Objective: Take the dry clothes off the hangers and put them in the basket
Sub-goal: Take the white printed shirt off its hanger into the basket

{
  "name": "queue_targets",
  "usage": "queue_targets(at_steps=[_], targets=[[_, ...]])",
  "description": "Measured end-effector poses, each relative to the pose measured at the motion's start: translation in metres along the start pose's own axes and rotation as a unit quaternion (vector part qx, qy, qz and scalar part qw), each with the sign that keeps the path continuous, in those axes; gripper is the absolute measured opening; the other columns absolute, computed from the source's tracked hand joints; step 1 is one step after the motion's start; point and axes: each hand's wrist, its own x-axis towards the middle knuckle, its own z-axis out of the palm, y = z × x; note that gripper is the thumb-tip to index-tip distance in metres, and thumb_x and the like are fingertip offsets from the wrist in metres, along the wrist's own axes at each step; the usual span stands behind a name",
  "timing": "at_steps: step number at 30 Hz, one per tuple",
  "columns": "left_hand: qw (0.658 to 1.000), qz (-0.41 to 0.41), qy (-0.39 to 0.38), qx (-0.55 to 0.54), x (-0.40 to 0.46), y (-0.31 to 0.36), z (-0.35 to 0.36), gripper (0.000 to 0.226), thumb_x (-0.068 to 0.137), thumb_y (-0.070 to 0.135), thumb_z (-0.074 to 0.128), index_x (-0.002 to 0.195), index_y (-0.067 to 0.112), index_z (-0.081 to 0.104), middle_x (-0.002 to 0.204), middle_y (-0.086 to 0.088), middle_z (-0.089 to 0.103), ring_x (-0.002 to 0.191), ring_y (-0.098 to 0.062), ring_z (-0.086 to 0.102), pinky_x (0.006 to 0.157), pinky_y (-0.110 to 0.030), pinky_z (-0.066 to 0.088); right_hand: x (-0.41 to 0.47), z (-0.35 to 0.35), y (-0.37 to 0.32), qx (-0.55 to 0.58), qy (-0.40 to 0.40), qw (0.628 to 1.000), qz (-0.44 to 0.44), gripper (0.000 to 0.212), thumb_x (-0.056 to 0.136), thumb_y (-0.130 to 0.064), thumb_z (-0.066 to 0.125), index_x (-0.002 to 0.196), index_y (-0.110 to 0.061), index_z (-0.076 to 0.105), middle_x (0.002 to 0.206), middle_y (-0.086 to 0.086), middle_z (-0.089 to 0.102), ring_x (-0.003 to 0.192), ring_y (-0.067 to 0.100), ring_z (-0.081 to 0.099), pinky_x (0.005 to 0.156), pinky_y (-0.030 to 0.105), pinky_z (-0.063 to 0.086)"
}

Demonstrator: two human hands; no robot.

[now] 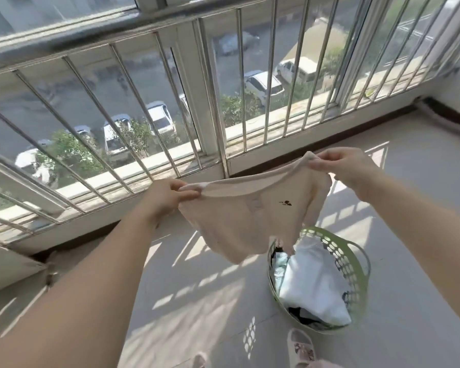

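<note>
Head view looking down on a balcony: one cream garment (252,208) is stretched out in the air between the two hands, held up by its top edge. The left hand (168,199) has its fingers curled round the left end of that edge, and the right hand (348,168) pinches the right end a bit higher up, so the edge slopes up to the right. The rest of the cloth hangs loose below the hands, and its bottom corner dangles just above the near-left rim of the basket (356,266). There's a small dark mark on the front of the garment, looks like a little print or logo, but it's way too small to read, and I can't make out any other writing. The basket is a single light green plastic one with round holes in the wall, sitting on the tiled floor (186,293) below and to the right of the hands. It's already got a white piece (314,282) on top, something pale blue along the left and something dark at the bottom edge. Two slippered feet (300,349) poke in at the bottom. Behind everything runs a metal railing (112,120) in front of the windows, with several parked cars on the street below.
</note>
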Motion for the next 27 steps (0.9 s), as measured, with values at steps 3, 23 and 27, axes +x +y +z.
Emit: queue_targets(at_steps=[3, 23, 27], targets=[[0.999, 0.018, 0.034, -0.016, -0.003, 0.015, 0.035, 0.02, 0.079, 0.025, 0.072, 0.063, 0.015, 0.066, 0.04, 0.013, 0.047, 0.047, -0.004, 0.042, 0.041, -0.012, 0.03, 0.003, -0.027, 0.014, -0.01, 0.01, 1.0, -0.007, 0.013, 0.084, -0.02, 0.068, 0.09, -0.009, 0.068, 0.074, -0.002, 0.062, 0.066, 0.006, 0.055, 0.052, 0.009, 0.044], [0.948, -0.017, 0.013, -0.318, -0.019, 0.102, 0.199, 0.021, 0.089, 0.022, 0.061, 0.073, 0.008, 0.061, 0.067, -0.006, 0.06, 0.057, -0.017, 0.055, 0.052, -0.027, 0.05, -0.006, -0.031, 0.043, 0.053, 0.14, 0.988, -0.036, 0.021, 0.091, -0.03, 0.058, 0.085, -0.01, 0.062, 0.082, 0.005, 0.066, 0.082, 0.024, 0.064, 0.075, 0.038, 0.052], [0.945, -0.009, -0.013, -0.326, -0.034, 0.111, 0.221, 0.017, 0.089, 0.019, 0.061, 0.076, 0.008, 0.058, 0.069, -0.007, 0.062, 0.056, -0.015, 0.058, 0.05, -0.025, 0.05, -0.019, -0.02, 0.046, 0.056, 0.092, 0.992, -0.07, 0.014, 0.089, -0.028, 0.062, 0.083, -0.016, 0.065, 0.075, -0.004, 0.067, 0.071, 0.01, 0.063, 0.063, 0.021, 0.051]])
